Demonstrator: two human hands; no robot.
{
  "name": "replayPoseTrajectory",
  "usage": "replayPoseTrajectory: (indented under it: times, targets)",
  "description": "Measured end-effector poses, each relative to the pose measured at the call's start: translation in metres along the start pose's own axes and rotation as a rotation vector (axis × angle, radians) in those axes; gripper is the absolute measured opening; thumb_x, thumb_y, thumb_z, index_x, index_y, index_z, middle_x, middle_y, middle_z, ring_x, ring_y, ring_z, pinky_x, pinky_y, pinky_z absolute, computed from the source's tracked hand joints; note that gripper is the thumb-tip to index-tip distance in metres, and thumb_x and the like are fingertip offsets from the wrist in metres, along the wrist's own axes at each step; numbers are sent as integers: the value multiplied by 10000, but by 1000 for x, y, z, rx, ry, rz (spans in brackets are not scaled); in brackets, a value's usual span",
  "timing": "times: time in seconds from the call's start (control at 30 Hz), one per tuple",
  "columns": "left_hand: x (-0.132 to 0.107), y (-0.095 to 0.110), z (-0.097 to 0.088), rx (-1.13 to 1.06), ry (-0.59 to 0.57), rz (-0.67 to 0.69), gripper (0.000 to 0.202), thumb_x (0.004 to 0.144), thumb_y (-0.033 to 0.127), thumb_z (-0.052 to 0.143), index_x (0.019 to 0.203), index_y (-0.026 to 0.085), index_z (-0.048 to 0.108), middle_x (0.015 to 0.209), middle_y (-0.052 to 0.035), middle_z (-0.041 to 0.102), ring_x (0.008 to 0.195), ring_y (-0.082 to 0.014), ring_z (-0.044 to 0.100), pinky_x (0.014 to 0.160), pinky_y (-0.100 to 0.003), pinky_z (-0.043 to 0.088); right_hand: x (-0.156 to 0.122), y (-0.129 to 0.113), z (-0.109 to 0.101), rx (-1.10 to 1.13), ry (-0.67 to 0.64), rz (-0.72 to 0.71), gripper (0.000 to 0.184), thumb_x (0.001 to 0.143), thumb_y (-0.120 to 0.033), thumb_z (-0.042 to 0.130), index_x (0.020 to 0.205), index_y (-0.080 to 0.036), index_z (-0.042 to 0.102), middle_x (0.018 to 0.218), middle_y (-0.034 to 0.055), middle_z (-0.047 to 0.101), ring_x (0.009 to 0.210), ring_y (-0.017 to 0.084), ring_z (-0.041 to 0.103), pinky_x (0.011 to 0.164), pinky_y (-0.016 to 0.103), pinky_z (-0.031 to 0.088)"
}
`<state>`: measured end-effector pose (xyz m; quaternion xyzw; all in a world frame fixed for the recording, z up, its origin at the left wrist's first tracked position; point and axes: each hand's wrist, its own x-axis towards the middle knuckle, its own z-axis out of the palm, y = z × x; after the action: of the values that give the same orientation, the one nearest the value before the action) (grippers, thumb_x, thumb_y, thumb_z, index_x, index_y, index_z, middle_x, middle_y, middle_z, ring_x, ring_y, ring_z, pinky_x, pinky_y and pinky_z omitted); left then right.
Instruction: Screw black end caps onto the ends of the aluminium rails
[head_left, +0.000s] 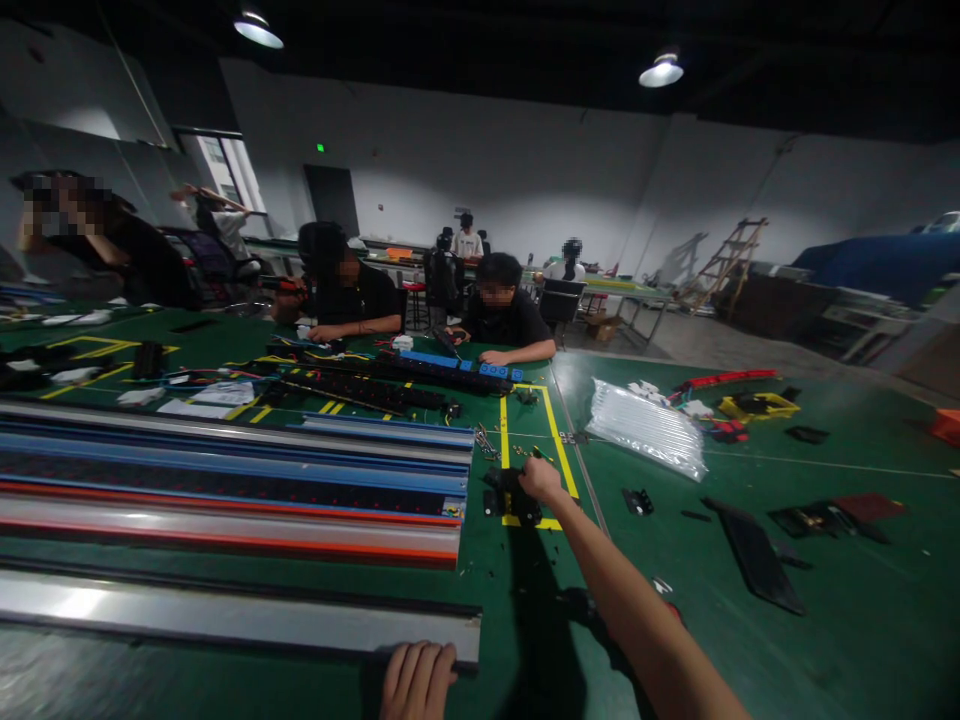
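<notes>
At the bottom centre my left hand (418, 682) is at the near right end of a long silver metal profile (247, 622). Its fingers are bent together over the profile's near edge; the thumb is hidden. My right hand (540, 480) reaches forward to a cluster of black parts (511, 497) inside a yellow taped rectangle. Its fingers are closed, and I cannot make out what they hold. Just beyond it lie loose small screws (486, 442) in a scatter.
Long blue profiles (225, 455) and an orange-edged profile (225, 522) lie to the left. Right of my arm are a bubble-wrap sheet (643, 428), a black bracket (637, 501) and a flat black piece (754, 555). Two co-workers sit across the green table (847, 640).
</notes>
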<state>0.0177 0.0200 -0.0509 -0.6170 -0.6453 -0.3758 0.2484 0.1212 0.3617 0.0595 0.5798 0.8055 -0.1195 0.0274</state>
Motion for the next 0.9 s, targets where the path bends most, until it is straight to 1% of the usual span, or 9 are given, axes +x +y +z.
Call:
replayPoseTrajectory:
  times: [0.13, 0.3, 0.47, 0.57, 0.63, 0.7, 0.73, 0.8, 0.9]
  targets:
    - [0, 1, -2, -42, -12, -11, 237, 936, 103, 433, 991, 207, 639, 844, -19, 692, 833, -189, 632, 891, -394, 423, -5, -5, -7, 41, 86, 27, 241, 891, -198, 485, 998, -122, 687, 1040, 195, 716, 967, 265, 692, 795, 317, 499]
    - [7, 5, -9, -67, -51, -42, 271, 956, 118, 385, 1010, 205, 636, 863, -29, 680, 851, -192, 619, 907, -396, 410, -16, 2, -35, 151, 230, 78, 268, 928, -193, 428, 1105, -85, 598, 1055, 244, 690, 1007, 283, 675, 832, 348, 479]
    - [19, 10, -26, -37, -215, -55, 228, 924, 78, 450, 1013, 183, 632, 846, -46, 651, 832, -197, 595, 882, -396, 414, -53, 15, -48, 381, 254, 78, 247, 916, -275, 435, 1021, -119, 596, 1036, 214, 689, 964, 264, 675, 771, 317, 476]
    - [25, 11, -34, -32, -277, -56, 212, 912, 60, 472, 998, 175, 628, 841, -46, 643, 811, -188, 584, 858, -381, 418, -106, 17, -26, 602, 147, 33, 225, 881, -325, 440, 895, -161, 593, 852, 102, 712, 714, 180, 676, 612, 244, 462]
    - [28, 11, -36, -27, -302, -54, 192, 912, 73, 487, 996, 172, 629, 851, -51, 647, 819, -191, 587, 848, -373, 421, -152, 16, 1, 742, 49, 17, 241, 857, -381, 446, 861, -175, 572, 729, 55, 694, 487, 137, 592, 484, 235, 414]
    - [30, 11, -38, -23, -311, -49, 181, 913, 83, 492, 987, 171, 632, 862, -56, 653, 836, -195, 593, 857, -372, 420, -196, 14, 33, 878, -52, 22, 236, 812, -418, 481, 821, -188, 536, 661, 29, 670, 386, 110, 504, 413, 228, 359]
    - [30, 11, -38, -21, -312, -49, 178, 914, 86, 492, 982, 171, 633, 864, -57, 654, 840, -195, 595, 864, -373, 419, -214, 13, 49, 1063, -158, 67, 224, 771, -419, 522, 788, -196, 507, 622, 16, 648, 362, 103, 470, 389, 223, 321]
    - [30, 11, -38, -22, -315, -54, 171, 916, 93, 494, 978, 170, 633, 864, -56, 656, 840, -194, 596, 875, -376, 415, -239, 9, 78, 1253, -278, 148, 205, 733, -396, 552, 753, -210, 469, 569, -12, 608, 341, 92, 427, 377, 217, 279]
    - [31, 10, -39, -35, -335, -62, 156, 919, 108, 502, 982, 173, 629, 866, -54, 656, 832, -192, 593, 875, -375, 410, -248, 2, 101, 1187, -253, 209, 134, 751, -322, 543, 746, -201, 488, 559, -8, 599, 359, 101, 430, 396, 231, 275]
